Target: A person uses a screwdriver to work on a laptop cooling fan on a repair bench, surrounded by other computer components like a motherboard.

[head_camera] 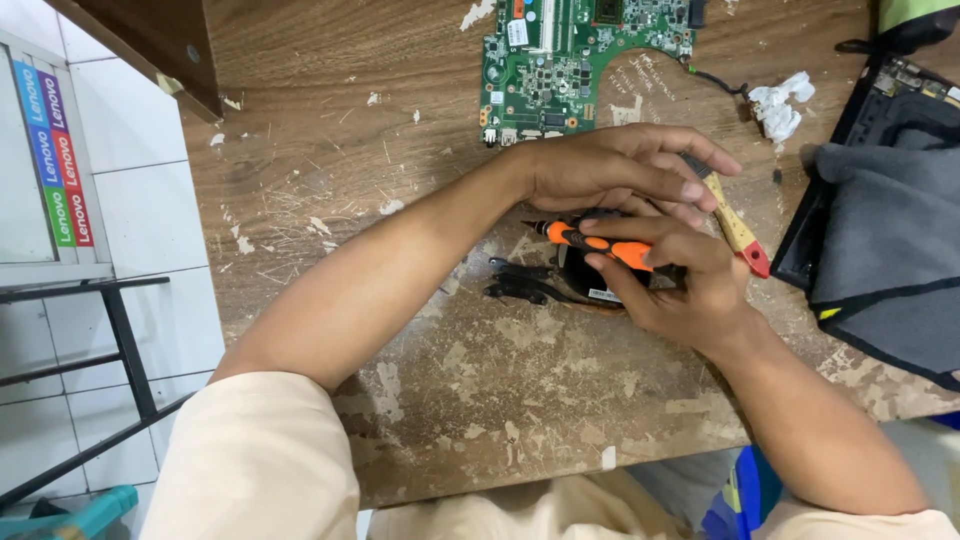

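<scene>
Over the scratched-up wooden desk (330, 160), seen from the head cam, both hands are crowding around a small black part (590, 285) sitting roughly mid-table. Left hand (625, 170) is lying flat-ish across the top, fingers stretched out and loosely curled, pinching what looks like a small brush with a yellow and red handle (738, 232). Right hand (690, 285) is wrapping around an orange and black screwdriver (590, 240), fingers closed on it, tip pointing left. Black bracket bits (515, 280) are lying just left of the part. Green circuit board (570, 60) is sitting further up, a dark laptop shell with grey cloth (885, 230) is off to the right, and a crumpled white tissue (782, 105) is resting near it.
</scene>
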